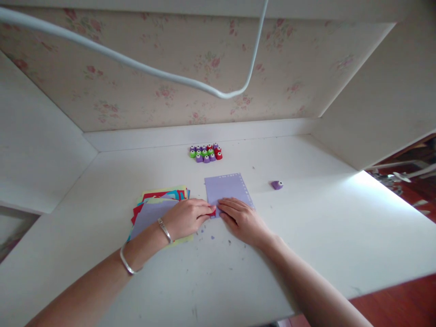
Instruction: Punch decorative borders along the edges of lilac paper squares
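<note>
L hand (195,214) is clamped on the red punch (212,212), fingers closed round it, at the near-L corner of the purple sheet (225,188); R hand (241,219) lies flat on the sheet just beside, fingers tog., gripping nothing. To do this press well, prob. best to keep R hand firm so the sheet can't creep, seat the edge fully & squarely in the punch, then squeeze w/ even force; spacing like the holes (244,185) on the far & R edges wd look neat. Punch: only a red sliver shows, running approx. L–R; can't tell which way its mouth points. Sheet: flat on the counter (306,236), a bit skewed, long axis seemingly running away from the person, paper stack (150,217) near its L side
</note>
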A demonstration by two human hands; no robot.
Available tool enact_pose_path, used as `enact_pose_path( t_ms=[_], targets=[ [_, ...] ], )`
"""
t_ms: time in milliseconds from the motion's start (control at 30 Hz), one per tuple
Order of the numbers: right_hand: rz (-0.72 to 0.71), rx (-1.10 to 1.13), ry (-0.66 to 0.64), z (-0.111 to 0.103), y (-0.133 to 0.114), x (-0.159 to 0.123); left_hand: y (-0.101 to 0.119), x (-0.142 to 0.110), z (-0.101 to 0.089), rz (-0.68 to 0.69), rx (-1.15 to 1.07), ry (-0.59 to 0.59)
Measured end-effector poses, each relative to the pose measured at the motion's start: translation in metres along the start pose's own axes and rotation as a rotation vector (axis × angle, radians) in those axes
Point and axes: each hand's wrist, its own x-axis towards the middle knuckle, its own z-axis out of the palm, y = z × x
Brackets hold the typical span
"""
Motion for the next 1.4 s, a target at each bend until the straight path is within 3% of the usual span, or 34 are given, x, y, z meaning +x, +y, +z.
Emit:
enact_pose_path(
  t_ms=[233,567,933,1400],
  targets=[
    [0.009,0.015,-0.007,0.002,0.002,0.0,-0.003,-0.01,0.001,-0.092,-0.121,0.168],
    [0.001,0.017,-0.004,0.001,0.002,0.0,-0.002,-0.017,0.007,-0.106,-0.112,0.217],
    [0.012,-0.002,-0.035,0.001,0.003,0.0,-0.002,-0.015,0.01,-0.122,-0.106,0.179],
    [-0.007,-0.005,-0.024,0.001,0.003,0.0,-0.003,-0.015,0.017,-0.002,0.107,0.218]
  ],
)
